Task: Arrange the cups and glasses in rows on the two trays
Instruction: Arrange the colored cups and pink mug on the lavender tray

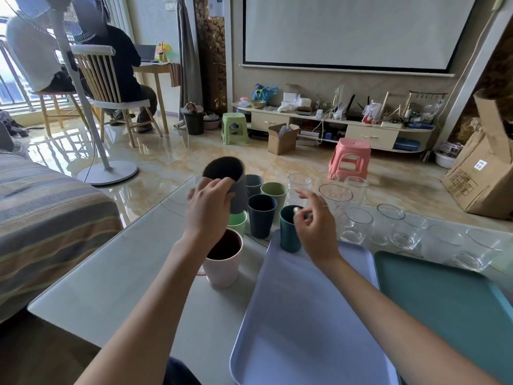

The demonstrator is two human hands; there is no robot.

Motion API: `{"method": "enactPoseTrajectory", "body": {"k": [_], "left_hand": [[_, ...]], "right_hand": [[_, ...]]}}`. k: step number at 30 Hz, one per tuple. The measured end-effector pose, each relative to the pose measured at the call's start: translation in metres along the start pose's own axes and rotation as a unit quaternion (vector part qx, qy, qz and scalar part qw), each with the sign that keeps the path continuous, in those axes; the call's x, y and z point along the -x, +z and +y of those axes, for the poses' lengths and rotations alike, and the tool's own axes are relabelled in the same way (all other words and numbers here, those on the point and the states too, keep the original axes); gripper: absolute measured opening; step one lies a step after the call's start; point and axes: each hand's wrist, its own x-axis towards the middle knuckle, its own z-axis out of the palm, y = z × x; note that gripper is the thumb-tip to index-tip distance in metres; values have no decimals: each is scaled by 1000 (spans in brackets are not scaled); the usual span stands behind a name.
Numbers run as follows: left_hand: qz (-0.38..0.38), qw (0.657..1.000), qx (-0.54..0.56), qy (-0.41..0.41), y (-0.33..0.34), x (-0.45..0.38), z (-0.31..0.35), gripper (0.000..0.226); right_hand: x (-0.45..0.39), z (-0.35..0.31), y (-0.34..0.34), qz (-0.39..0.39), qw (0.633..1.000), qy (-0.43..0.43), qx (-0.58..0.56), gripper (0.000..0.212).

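Looking down, we saw a lilac tray [305, 323] nearest us and a teal tray [444, 295] to its right on the white table [111, 273]. Our right hand [316, 226], fingers loosely spread, hovered beside a teal ribbed cup [288, 232] standing on the lilac tray's far corner. Our left hand [208, 207] gripped a tilted grey cup [230, 182] lifted above a pink mug [224, 259]. Beyond stood more coloured cups [262, 215] and clear glasses [358, 229], all off the trays.

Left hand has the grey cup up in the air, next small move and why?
Probably carry the grey cup right and set it beside the teal cup on the lavender tray: the left hand grips it lifted, and the teal cup stands alone at the tray's far edge.
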Motion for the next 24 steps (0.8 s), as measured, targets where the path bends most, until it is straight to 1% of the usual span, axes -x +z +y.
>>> {"method": "enactPoseTrajectory", "body": {"k": [2,3,4,5,6,7,9,10,11,13,15,17,19,21,24], "left_hand": [[-45,997,22,55,3,4,13,15],[-73,994,38,78,4,6,20,16],[-103,988,60,96,6,9,27,17],[-131,981,88,109,7,11,35,18],[-157,974,113,115,8,13,42,18],[-177,968,129,119,9,14,48,16],[-202,962,131,130,12,17,51,13],[-214,960,123,135,13,17,50,14],[-228,957,113,140,15,18,48,18],[-263,949,95,146,17,19,39,24],[-292,943,73,143,17,19,30,22],[-303,943,44,134,14,20,24,22],[-299,947,2,115,11,21,17,27],[-296,951,-44,80,9,22,7,30],[-308,947,-86,30,10,23,-10,25]], "right_hand": [[-1,-14,5,-85,994,36,-54,63],[1,-18,8,-128,986,53,-92,75],[3,-23,10,-153,974,70,-149,82],[6,-28,11,-155,962,89,-204,83],[9,-32,11,-140,956,108,-235,78],[12,-33,9,-112,956,121,-241,70],[16,-30,3,-68,976,132,-161,57],[20,-26,-1,-74,979,140,-133,55],[25,-19,-4,-93,974,158,-134,56],[40,-5,-7,-130,952,224,-167,64],[55,9,-8,-138,937,272,-168,70],[67,21,-6,-127,936,285,-165,69],[73,32,0,-117,933,298,-162,71],[76,39,7,-111,930,309,-163,74],[75,42,17,-88,931,318,-154,75]]}}
